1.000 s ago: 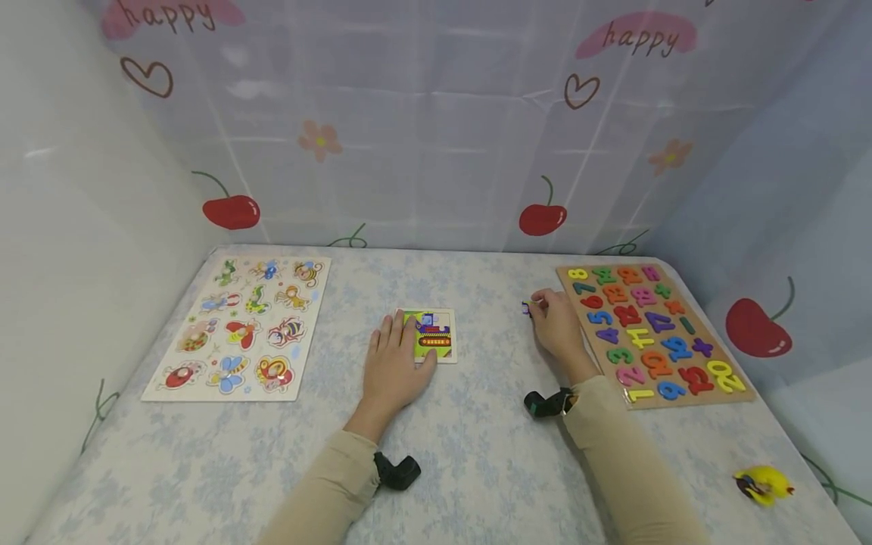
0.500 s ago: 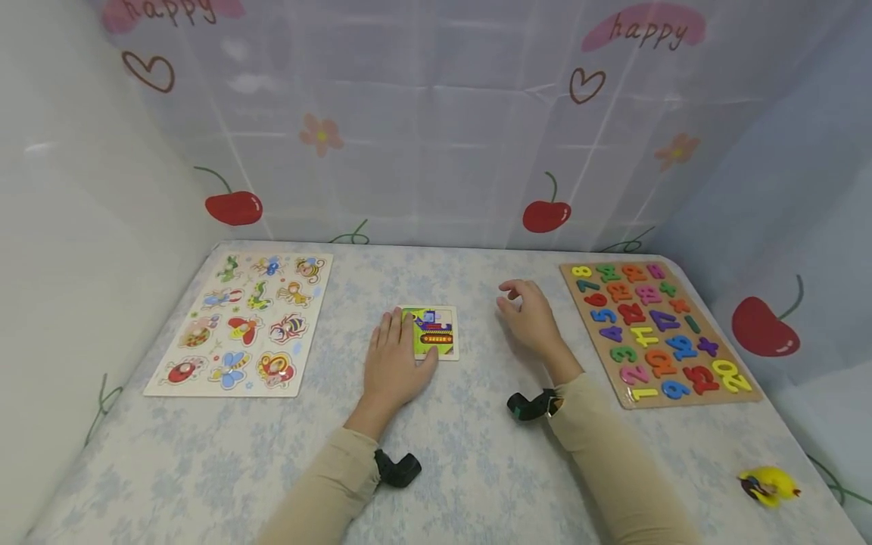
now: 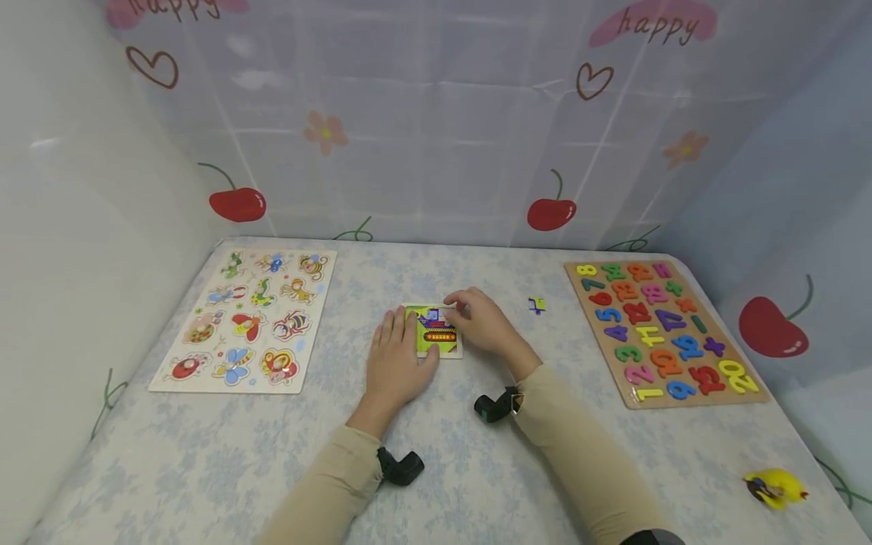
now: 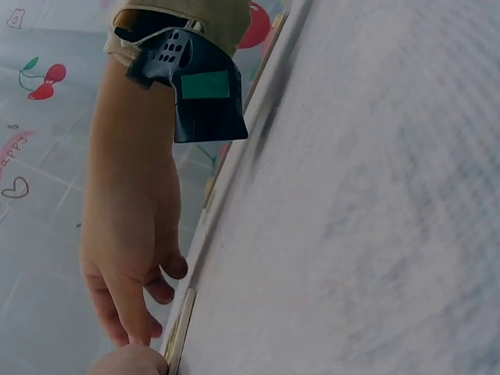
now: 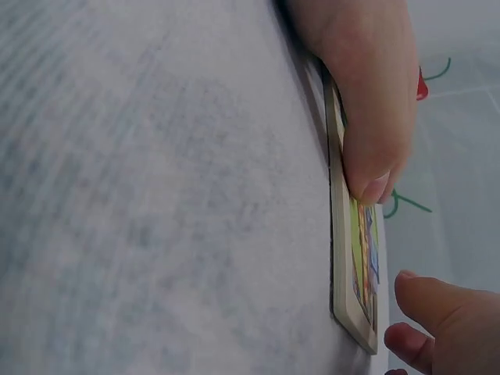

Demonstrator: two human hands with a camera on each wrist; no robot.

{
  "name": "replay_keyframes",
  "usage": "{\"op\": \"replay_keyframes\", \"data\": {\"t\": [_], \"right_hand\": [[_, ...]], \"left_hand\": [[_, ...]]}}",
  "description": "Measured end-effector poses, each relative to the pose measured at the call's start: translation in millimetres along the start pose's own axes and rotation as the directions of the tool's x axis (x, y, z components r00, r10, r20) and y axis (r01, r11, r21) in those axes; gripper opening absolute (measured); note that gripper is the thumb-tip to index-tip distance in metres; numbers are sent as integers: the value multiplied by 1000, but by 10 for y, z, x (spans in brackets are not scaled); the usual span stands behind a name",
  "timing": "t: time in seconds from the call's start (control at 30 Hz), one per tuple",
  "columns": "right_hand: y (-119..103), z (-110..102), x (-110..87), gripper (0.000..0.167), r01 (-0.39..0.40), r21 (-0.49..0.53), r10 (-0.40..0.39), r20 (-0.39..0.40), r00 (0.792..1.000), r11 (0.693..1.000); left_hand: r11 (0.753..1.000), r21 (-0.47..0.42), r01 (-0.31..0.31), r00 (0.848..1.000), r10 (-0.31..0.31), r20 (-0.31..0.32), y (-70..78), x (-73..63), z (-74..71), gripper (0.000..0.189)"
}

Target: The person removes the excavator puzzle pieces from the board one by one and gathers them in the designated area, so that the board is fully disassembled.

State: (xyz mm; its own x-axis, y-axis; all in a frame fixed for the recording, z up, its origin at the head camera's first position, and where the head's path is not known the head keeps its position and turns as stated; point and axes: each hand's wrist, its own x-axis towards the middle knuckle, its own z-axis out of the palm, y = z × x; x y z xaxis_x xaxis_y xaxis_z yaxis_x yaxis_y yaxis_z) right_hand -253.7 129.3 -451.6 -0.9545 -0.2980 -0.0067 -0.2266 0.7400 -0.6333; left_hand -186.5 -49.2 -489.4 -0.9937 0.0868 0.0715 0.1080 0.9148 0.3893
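Note:
A small square wooden jigsaw puzzle (image 3: pixel 439 338) with a purple and orange tracked vehicle on green lies mid-table. My left hand (image 3: pixel 393 365) lies flat over its left side, fingers straight; in the right wrist view the left thumb (image 5: pixel 375 148) presses on its face. My right hand (image 3: pixel 482 323) is at the puzzle's upper right corner, its fingers bent and the fingertips over the edge. Whether a piece sits between those fingertips I cannot tell. One loose puzzle piece (image 3: pixel 537 305), purple, white and yellow-green, lies on the table to the right of this hand.
On the left lies a large insect puzzle board (image 3: pixel 235 322). A wooden number board (image 3: pixel 630 382) with coloured digits lies on the right. A yellow toy duck (image 3: pixel 777 487) stands near the right front edge. A printed curtain (image 3: pixel 436 151) hangs behind the table.
My right hand has moved left from beside the number board to the jigsaw's upper right corner. The loose piece, partly hidden by that hand before, now shows fully. My left hand has stayed put.

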Motion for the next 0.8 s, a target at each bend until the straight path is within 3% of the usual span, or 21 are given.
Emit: {"op": "replay_keyframes", "data": {"t": [0.23, 0.47, 0.8], "right_hand": [[-62, 60, 96, 30, 35, -39, -32, 89, 996, 999], [-89, 92, 187, 28, 56, -93, -45, 112, 993, 994], [-101, 127, 256, 25, 33, -48, -27, 119, 992, 998]], "left_hand": [[1000, -2, -18, 1000, 18, -3, 8, 1, -6, 73], [1000, -6, -8, 1000, 9, 9, 5, 4, -16, 73], [1000, 6, -2, 1000, 2, 2, -2, 7, -13, 74]]}}
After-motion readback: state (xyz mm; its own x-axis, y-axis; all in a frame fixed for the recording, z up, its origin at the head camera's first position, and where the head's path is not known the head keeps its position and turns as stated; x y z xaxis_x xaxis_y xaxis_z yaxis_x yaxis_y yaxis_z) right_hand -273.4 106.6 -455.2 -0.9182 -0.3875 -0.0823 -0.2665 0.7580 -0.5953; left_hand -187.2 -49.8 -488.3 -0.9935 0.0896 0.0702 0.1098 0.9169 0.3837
